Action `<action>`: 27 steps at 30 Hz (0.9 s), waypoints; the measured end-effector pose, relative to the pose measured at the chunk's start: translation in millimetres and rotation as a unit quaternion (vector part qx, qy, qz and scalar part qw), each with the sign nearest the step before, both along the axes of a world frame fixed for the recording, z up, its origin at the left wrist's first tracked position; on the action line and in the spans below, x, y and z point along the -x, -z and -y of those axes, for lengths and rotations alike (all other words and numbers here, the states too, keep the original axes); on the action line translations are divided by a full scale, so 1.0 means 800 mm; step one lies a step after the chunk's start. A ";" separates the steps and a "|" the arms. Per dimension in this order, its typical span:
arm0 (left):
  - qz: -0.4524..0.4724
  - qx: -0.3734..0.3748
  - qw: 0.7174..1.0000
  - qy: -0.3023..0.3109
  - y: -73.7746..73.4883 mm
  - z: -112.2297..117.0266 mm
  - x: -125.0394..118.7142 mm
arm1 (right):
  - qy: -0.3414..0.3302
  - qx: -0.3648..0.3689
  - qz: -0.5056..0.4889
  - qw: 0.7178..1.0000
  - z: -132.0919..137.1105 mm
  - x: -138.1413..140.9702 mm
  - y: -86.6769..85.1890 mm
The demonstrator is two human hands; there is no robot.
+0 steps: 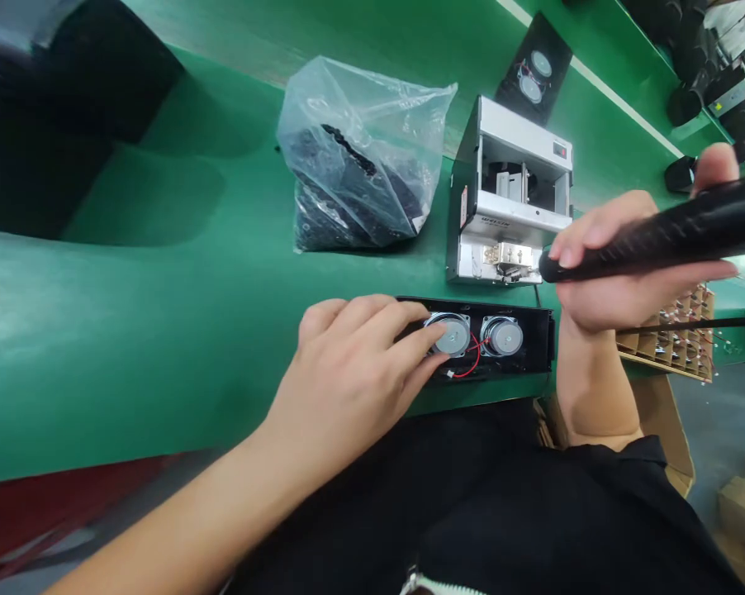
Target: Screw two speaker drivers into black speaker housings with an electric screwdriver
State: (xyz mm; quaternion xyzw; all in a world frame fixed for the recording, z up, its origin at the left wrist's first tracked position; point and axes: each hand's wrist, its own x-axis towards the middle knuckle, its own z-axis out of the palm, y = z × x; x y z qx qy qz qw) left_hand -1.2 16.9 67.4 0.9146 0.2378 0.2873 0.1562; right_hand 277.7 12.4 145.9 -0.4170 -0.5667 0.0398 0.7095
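My left hand lies on the left half of a black speaker panel at the near edge of the green table, fingers stretched flat and touching the left of two round silver speakers. The second speaker sits beside it, joined by a red wire. My right hand is wrapped round a black electric screwdriver, whose tip points left at the front of a grey screw feeder box just behind the panel.
A clear plastic bag of black parts stands behind my left hand. Another black speaker panel lies farther back. A cardboard tray with wired parts sits at the right. Dark objects fill the far right corner and the top left.
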 end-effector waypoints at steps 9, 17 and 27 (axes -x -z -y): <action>-0.116 0.001 0.988 0.097 -0.012 -0.023 -0.014 | 0.097 0.107 0.081 0.986 -0.028 0.001 0.051; -0.065 0.024 0.988 0.135 0.002 -0.035 -0.017 | 0.084 0.083 0.065 0.991 0.029 0.021 0.007; -0.063 0.023 0.988 0.136 0.000 -0.038 -0.015 | -0.004 0.038 -0.034 0.999 0.041 0.034 0.029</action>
